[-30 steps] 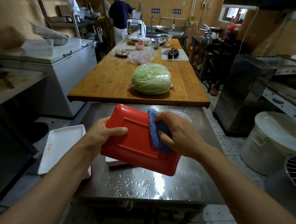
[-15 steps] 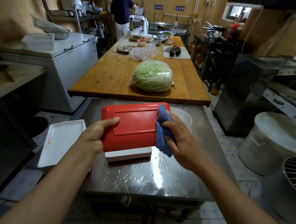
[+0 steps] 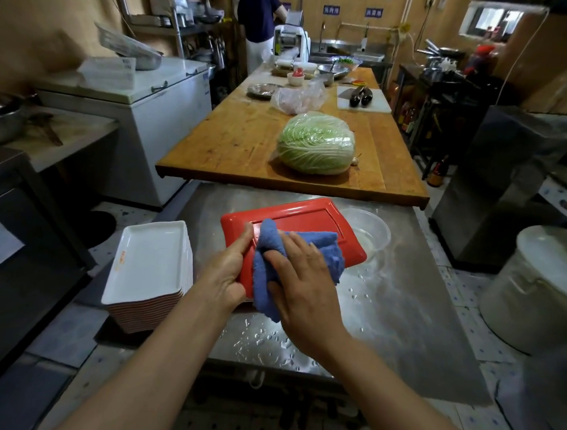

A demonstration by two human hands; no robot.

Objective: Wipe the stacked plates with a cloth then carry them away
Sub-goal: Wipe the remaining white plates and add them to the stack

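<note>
A red rectangular plate [image 3: 308, 213] is held above the wet steel table [image 3: 412, 323], its underside facing up. My left hand [image 3: 227, 273] grips the plate's near left edge, thumb on top. My right hand [image 3: 307, 279] presses a blue cloth [image 3: 323, 249] flat onto the plate with straight fingers. Whatever lies under the red plate is hidden. A tall stack of white rectangular plates [image 3: 150, 261] stands to the left, at the table's left edge.
A clear plastic bowl [image 3: 371, 233] sits just right of the red plate. Beyond is a wooden table [image 3: 232, 142] with a wrapped cabbage [image 3: 316, 144]. A white bucket [image 3: 542, 283] stands at right, a white chest freezer [image 3: 158, 99] at left. A person works at the far end.
The red plate has dropped lower and nearer to me. My right hand has slid the cloth from the plate's right edge across to its middle and left.
</note>
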